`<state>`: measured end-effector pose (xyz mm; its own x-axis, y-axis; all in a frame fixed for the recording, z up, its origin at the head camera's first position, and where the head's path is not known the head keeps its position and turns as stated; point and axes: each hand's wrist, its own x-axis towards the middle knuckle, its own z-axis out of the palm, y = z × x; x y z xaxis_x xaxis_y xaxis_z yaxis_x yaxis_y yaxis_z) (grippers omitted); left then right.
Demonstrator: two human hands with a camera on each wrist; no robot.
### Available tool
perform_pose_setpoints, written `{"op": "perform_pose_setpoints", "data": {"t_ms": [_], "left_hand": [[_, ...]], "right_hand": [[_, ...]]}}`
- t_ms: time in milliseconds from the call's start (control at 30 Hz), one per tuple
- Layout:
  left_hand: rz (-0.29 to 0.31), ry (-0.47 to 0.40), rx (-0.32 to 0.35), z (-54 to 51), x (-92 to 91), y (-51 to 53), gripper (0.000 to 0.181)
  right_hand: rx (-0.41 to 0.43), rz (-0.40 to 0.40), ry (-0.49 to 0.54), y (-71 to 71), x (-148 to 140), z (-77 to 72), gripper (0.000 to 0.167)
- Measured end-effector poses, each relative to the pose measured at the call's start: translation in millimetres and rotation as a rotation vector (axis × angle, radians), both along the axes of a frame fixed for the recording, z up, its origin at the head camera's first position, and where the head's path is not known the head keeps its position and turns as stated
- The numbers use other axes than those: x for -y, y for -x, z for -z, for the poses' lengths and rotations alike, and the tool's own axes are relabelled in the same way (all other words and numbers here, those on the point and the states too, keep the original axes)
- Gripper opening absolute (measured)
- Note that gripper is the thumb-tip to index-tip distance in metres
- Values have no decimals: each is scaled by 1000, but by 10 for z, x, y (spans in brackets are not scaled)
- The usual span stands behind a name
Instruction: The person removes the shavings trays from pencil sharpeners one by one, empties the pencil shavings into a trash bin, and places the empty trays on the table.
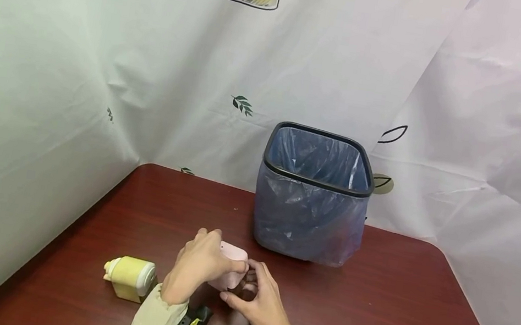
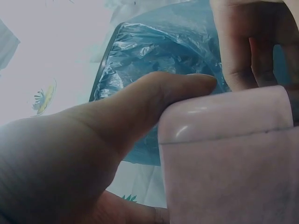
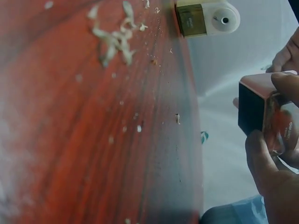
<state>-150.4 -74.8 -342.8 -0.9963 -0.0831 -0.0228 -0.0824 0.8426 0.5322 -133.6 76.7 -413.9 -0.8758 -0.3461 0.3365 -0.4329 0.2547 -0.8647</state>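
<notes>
My left hand (image 1: 198, 262) grips a pink pencil sharpener (image 1: 230, 279) above the table, thumb along its near edge. In the left wrist view the sharpener's smooth pink body (image 2: 229, 177) fills the lower right, with a seam across it. My right hand (image 1: 265, 305) pinches the other end between thumb and fingers. There, in the right wrist view, a clear shavings drawer (image 3: 279, 123) shows beside a dark base (image 3: 251, 111). Whether the drawer is partly pulled out, I cannot tell. A yellow pencil sharpener (image 1: 128, 279) lies left of my left hand, apart from it.
Behind the hands stands a bin with a black rim (image 1: 317, 183) and a blue plastic liner (image 1: 307, 219). Pale shavings (image 3: 114, 44) and crumbs are scattered over the red-brown table (image 1: 394, 314). White printed cloth (image 1: 179, 62) encloses the back and sides.
</notes>
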Motion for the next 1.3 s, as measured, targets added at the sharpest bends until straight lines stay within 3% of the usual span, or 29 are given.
{"op": "perform_pose_setpoints", "data": {"t_ms": [300,800,1300], "left_hand": [[19,-13,-26,7,14,18,67],[25,-19,-27,8,26,26,70],[88,-64,-27,14,104,65,77]], "right_hand": [[-15,24,7,-6,-7,-15,49],[10,-18,26,5,-43,-13,48],[35,-35,76,23,-46,8,49]]}}
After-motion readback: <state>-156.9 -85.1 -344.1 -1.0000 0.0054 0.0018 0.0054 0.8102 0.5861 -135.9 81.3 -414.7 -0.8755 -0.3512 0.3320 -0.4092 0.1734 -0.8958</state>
